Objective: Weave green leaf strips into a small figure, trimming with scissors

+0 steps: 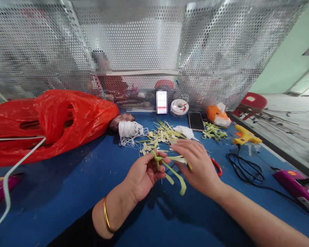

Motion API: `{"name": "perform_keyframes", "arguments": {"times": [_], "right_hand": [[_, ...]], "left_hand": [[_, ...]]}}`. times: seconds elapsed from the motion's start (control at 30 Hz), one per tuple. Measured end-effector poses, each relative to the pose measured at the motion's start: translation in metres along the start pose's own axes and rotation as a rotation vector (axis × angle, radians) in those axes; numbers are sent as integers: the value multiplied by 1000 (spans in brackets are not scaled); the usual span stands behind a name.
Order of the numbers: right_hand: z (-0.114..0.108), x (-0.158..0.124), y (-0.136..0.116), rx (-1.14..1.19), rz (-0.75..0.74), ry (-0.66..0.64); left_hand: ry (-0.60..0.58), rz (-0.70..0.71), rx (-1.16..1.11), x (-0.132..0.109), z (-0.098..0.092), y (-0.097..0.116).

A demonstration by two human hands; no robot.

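Observation:
Green plant strips (179, 178) are pinched between the thumb and fingers of my left hand (145, 175), folded or knotted at the fingertips, with loose ends hanging down to the right. A paler strip runs right from there to my right hand (195, 164), whose thumb and fingers are around its end; the exact grip is partly hidden. Something small and yellow shows under my right hand. Behind both hands lies a pile of cut green and pale pieces (161, 133) on the blue table (92, 185).
Left are a red plastic bag (84, 113) and white string (130, 129). At the back stand a lit phone (161, 102) and ribbon roll (179, 107). Right are a dark phone (196, 121), tissues (218, 115), yellow glue gun (245, 134), black cable (247, 171) and red handle (216, 167).

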State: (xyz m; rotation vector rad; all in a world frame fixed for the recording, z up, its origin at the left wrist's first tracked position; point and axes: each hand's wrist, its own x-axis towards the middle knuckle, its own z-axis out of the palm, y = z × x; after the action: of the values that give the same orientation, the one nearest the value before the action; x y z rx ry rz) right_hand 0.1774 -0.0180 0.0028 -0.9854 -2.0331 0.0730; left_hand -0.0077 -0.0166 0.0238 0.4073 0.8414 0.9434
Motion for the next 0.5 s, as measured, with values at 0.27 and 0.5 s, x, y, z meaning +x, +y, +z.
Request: {"name": "perform_keyframes", "arguments": {"times": [0.27,0.5], "right_hand": [[-4,-2,-6,-95,-347,22],[-7,0,-7,-137,-491,-164]], "left_hand": [[-7,-29,101,3,-3,-10],[13,-140,26,8,-9,-13]]}}
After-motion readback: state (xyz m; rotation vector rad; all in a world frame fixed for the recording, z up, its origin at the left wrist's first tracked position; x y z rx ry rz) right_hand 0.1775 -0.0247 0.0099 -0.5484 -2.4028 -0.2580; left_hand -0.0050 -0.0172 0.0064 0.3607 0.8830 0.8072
